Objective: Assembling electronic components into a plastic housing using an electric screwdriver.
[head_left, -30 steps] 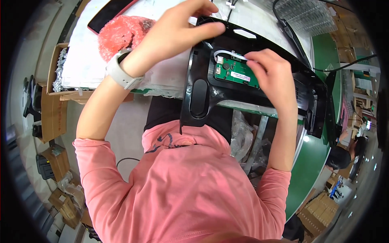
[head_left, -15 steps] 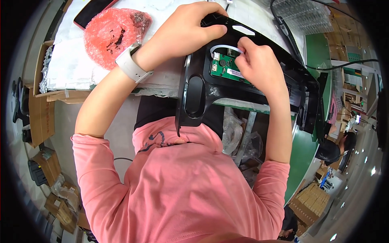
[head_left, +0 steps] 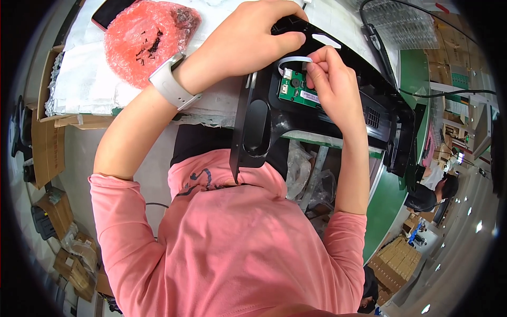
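A large black plastic housing (head_left: 311, 126) lies tilted at the table's front edge, its near left corner reaching over my lap. My left hand (head_left: 251, 45) is closed around its far left rim, thumb on top and fingers hidden behind the edge. Inside the housing sits a green circuit board (head_left: 288, 96) with white connectors and a pale label. A white flat cable (head_left: 288, 61) arches up from the board's left end. Its other end is pinched between the thumb and fingers of my right hand (head_left: 334, 90), which covers part of the board.
Pink bubble wrap (head_left: 142, 45) holding small black screws lies at left, beside a dark phone-like device (head_left: 108, 13). A black cable (head_left: 377, 50) runs past the housing's far right side. Clear plastic trays (head_left: 406, 26) are stacked behind it. Cardboard boxes (head_left: 398, 264) and a co-worker (head_left: 430, 195) are at right.
My right hand's fingers have opened out from a tighter curl and now pinch the white cable's end. The whole view has shifted slightly; my left hand keeps its hold on the housing.
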`<state>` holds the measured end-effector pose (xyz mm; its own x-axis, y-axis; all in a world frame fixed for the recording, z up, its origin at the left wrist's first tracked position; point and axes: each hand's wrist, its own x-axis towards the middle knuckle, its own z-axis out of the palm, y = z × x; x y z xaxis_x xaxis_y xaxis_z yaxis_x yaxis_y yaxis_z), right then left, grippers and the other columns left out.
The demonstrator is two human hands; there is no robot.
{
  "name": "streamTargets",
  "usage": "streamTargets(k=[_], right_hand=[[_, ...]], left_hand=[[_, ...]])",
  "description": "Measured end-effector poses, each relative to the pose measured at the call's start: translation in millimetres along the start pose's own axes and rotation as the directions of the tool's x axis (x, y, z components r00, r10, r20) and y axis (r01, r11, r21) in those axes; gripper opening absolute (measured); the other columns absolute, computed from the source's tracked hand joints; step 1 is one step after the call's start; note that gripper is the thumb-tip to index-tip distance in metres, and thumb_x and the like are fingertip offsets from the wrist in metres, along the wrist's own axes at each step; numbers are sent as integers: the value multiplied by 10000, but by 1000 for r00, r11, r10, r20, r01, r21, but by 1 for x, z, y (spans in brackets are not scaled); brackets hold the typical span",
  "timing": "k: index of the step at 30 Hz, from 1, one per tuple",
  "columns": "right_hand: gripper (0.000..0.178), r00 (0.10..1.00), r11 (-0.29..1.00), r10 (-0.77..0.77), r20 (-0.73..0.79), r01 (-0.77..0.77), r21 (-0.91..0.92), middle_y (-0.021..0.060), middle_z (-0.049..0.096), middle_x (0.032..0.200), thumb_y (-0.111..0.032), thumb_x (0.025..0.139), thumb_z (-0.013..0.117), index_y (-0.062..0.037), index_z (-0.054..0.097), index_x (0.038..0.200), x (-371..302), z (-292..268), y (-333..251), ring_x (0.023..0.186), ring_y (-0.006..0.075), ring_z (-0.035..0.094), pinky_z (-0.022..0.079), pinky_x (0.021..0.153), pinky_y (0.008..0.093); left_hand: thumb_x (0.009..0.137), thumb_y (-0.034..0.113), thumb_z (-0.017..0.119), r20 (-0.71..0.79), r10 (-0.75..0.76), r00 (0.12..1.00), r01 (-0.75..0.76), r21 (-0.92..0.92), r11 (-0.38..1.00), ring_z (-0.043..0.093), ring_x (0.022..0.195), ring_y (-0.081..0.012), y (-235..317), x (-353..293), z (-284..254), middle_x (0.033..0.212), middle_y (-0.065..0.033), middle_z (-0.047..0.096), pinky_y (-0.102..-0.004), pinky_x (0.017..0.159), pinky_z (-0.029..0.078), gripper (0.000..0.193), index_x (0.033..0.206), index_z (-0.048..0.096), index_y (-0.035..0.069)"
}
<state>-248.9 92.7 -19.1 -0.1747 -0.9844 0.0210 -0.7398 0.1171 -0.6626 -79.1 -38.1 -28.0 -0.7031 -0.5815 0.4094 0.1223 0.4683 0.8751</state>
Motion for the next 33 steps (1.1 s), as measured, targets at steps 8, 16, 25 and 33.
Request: streamTargets(k=[8, 16, 25, 33], right_hand=[[129, 981, 923, -162, -108, 112, -368, 79, 582, 646, -106, 948, 602, 15, 562, 967, -5, 8, 9, 576, 120, 526, 421, 563, 270], [121, 981, 996, -82, -176, 76, -38, 20, 548, 624, -63, 857, 704, 3, 625, 920, -46, -8, 9, 570, 70, 506, 388, 509, 229], [129, 950, 990, -100, -294, 66, -123, 22, 514, 625, -58, 803, 750, 8, 641, 785, -81, -14, 23, 530, 80, 468, 365, 495, 223], [160, 927, 907, -268, -261, 152, -392, 73, 493, 625, -44, 757, 721, -15, 585, 678, -83, -7, 15, 462, 191, 471, 383, 453, 306]], left_hand=[[849, 163, 615, -6, 237, 972, -236, -71, 969, 662, 866, -321, -18, 5, 1, 912, -220, 668, -369, 783, 509, 280, 1042, 639, -38], [840, 182, 658, 94, -160, 983, 120, 340, 933, 685, 727, -278, 7, 26, 3, 770, -210, 692, -346, 709, 519, 247, 932, 705, -42], [829, 192, 681, 27, -189, 982, 177, 240, 954, 685, 717, -256, 9, 21, 4, 769, -210, 698, -343, 702, 516, 266, 928, 713, -53], [820, 154, 693, -9, -139, 990, 134, 325, 936, 675, 695, -242, 12, 23, 11, 756, -201, 699, -335, 695, 511, 230, 905, 714, -58]])
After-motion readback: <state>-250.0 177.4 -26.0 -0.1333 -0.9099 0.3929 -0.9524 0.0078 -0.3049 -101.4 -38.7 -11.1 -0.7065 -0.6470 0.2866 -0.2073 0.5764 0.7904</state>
